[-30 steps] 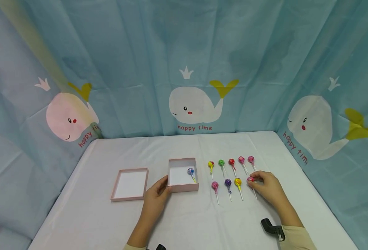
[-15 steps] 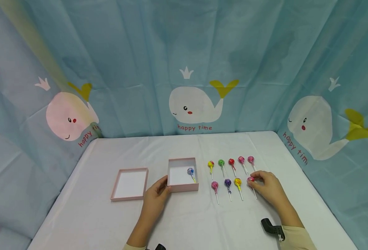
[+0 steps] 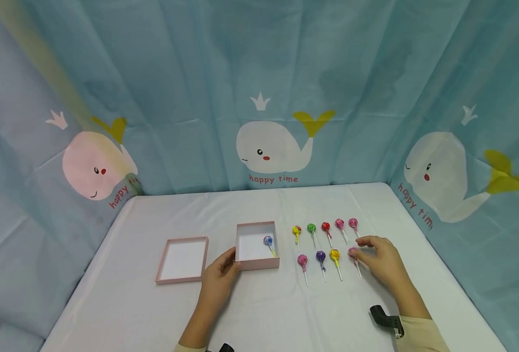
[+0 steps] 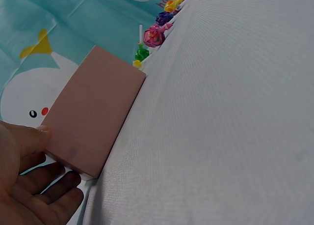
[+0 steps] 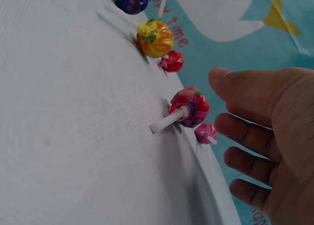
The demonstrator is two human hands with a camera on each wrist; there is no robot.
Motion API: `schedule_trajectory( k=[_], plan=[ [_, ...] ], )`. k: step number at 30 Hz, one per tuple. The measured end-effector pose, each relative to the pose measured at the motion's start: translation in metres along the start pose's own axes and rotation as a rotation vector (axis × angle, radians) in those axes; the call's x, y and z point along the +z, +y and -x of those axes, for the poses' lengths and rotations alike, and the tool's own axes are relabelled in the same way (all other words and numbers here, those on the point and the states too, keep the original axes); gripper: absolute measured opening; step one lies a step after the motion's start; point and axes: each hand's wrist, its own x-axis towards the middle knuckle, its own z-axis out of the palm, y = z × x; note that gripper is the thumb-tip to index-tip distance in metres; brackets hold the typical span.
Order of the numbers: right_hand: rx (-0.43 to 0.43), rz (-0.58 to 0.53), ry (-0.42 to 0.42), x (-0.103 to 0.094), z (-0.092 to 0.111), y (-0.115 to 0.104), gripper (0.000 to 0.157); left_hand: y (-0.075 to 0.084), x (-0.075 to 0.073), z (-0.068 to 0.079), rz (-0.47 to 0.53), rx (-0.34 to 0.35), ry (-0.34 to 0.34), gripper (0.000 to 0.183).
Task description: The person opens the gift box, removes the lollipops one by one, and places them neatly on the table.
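An open pink box [image 3: 259, 264] with a white inside stands mid-table, holding one blue lollipop [image 3: 268, 241] at its right side. My left hand [image 3: 218, 276] holds the box by its front left corner. In the left wrist view the thumb lies on the pink wall, the fingers along the adjoining side. At the right end of the front row lies a red-pink lollipop [image 5: 190, 107] with a white stick. Around it my right hand [image 3: 382, 259] is spread, and in the right wrist view thumb and fingers stand apart from the candy.
The pink-edged lid [image 3: 182, 260] lies left of the box, inside up. Two rows of lollipops spread to the box's right, among them a purple one [image 3: 321, 255], a yellow one [image 3: 334, 254] and a green one [image 3: 311, 228]. A whale-print curtain [image 3: 189, 98] hangs behind.
My right hand's fingers have spread away from the red-pink lollipop, which they had pinched by its head; it still lies in its row. The left hand and box look unchanged.
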Motion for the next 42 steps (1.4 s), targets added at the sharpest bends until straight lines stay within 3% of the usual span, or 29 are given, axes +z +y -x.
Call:
schedule_trajectory(
  k=[7,20,30,42],
  plan=[
    [-0.010,-0.021,0.048,-0.009,-0.002,-0.016,0.034,-0.001,0.000,-0.001,0.015,0.007,-0.006,0.052],
    [-0.191,-0.023,0.095,-0.023,-0.022,-0.074,0.026,-0.001,-0.002,0.000,-0.007,0.016,0.010,0.051],
    [-0.363,-0.039,-0.035,-0.016,-0.046,-0.133,0.033,-0.002,-0.001,0.000,-0.007,0.010,0.001,0.052],
    [-0.460,0.032,-0.222,0.026,-0.071,-0.187,0.037,-0.002,-0.002,0.000,-0.009,0.003,0.001,0.052]
  ],
)
